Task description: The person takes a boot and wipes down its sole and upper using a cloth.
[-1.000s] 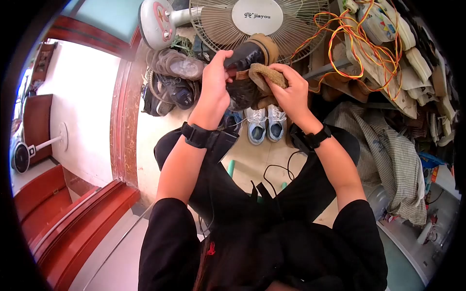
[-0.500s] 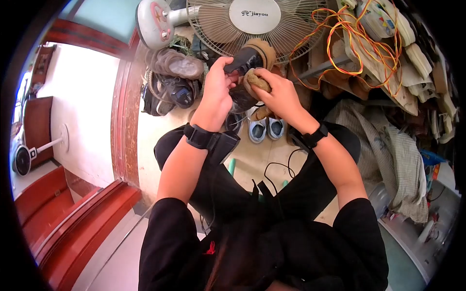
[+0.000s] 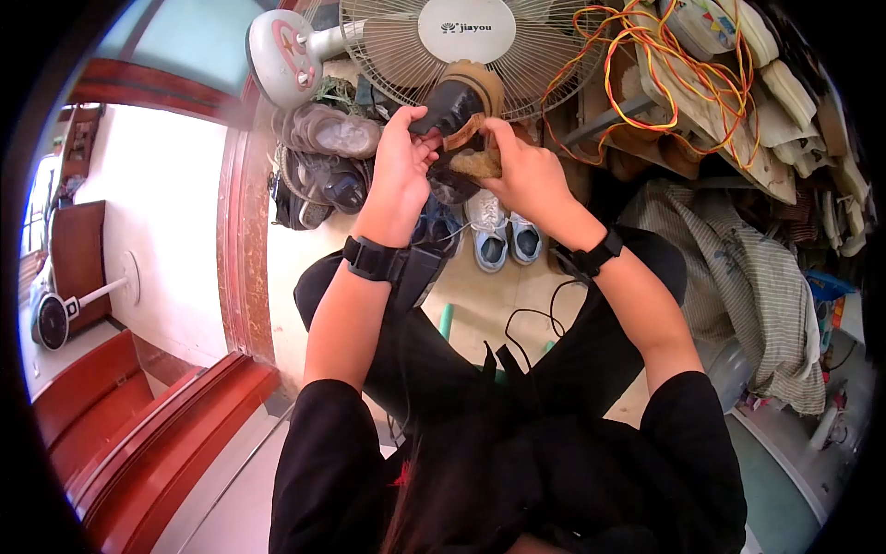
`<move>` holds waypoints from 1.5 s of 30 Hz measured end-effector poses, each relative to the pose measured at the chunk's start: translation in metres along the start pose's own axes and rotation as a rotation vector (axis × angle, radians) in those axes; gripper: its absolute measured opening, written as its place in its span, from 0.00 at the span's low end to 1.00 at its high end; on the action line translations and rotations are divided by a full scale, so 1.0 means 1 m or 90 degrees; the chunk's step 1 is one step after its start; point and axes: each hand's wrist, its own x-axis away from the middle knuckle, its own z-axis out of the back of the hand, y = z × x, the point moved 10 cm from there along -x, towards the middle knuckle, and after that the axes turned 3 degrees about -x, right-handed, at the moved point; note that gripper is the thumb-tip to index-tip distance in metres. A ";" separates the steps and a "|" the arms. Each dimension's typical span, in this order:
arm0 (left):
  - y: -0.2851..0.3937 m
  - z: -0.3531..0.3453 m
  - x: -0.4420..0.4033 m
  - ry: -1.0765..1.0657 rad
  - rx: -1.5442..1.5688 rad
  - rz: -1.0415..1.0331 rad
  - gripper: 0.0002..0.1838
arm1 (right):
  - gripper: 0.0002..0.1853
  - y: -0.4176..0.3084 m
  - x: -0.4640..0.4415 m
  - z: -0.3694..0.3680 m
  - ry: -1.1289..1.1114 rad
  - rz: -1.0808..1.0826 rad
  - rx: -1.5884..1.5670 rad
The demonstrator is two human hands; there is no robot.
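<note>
A black boot point(image 3: 450, 106) with a tan sole is held up between my two hands, in front of the fan. My left hand point(image 3: 402, 166) grips its left side, the thumb up along the boot and the fingers curled beneath. My right hand point(image 3: 528, 174) pinches the fuzzy tan lining point(image 3: 475, 164) at the boot's opening, which now spreads wider and shows a brown inner edge. Part of the boot is hidden behind my fingers. Just below it, a pair of light blue-grey shoes point(image 3: 491, 247) stands on the floor.
A white-grilled floor fan point(image 3: 466, 30) lies tilted behind the boot. Worn shoes point(image 3: 337, 134) are piled to the left. Red-yellow wire point(image 3: 637, 102) tangles over shoes and boards at right, above a striped cloth point(image 3: 729, 268). A black cable point(image 3: 531, 319) curls between my knees.
My right hand has shifted its hold on the lining and pulled the boot's opening wider. The boot has turned slightly, showing more of its toe and inner edge. The view has moved a little.
</note>
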 end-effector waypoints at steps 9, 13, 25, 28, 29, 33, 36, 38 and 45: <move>-0.010 -0.007 0.001 -0.016 -0.056 -0.011 0.10 | 0.34 0.009 -0.003 0.000 0.000 0.005 -0.003; -0.019 -0.001 -0.003 -0.010 -0.074 0.005 0.10 | 0.28 0.002 -0.002 0.007 0.007 0.047 -0.007; -0.030 -0.017 -0.010 -0.151 -0.013 0.064 0.09 | 0.17 -0.015 0.004 0.001 0.030 0.211 0.113; -0.034 -0.033 0.002 -0.173 -0.047 0.103 0.09 | 0.13 -0.020 0.009 -0.007 0.034 0.242 0.143; -0.034 -0.029 -0.001 -0.173 -0.046 0.104 0.09 | 0.12 -0.025 0.010 -0.008 0.038 0.262 0.154; -0.043 -0.043 0.005 -0.310 -0.022 0.184 0.12 | 0.10 -0.029 0.015 -0.004 0.031 0.269 0.129; -0.042 -0.048 0.013 -0.295 0.003 0.205 0.12 | 0.10 -0.028 0.017 -0.005 0.027 0.260 0.124; -0.045 -0.038 0.015 -0.195 0.012 0.214 0.11 | 0.13 -0.027 0.019 -0.007 0.008 0.253 0.104; -0.037 -0.031 0.017 -0.163 -0.014 0.169 0.11 | 0.23 -0.022 0.013 0.001 -0.010 0.203 -0.005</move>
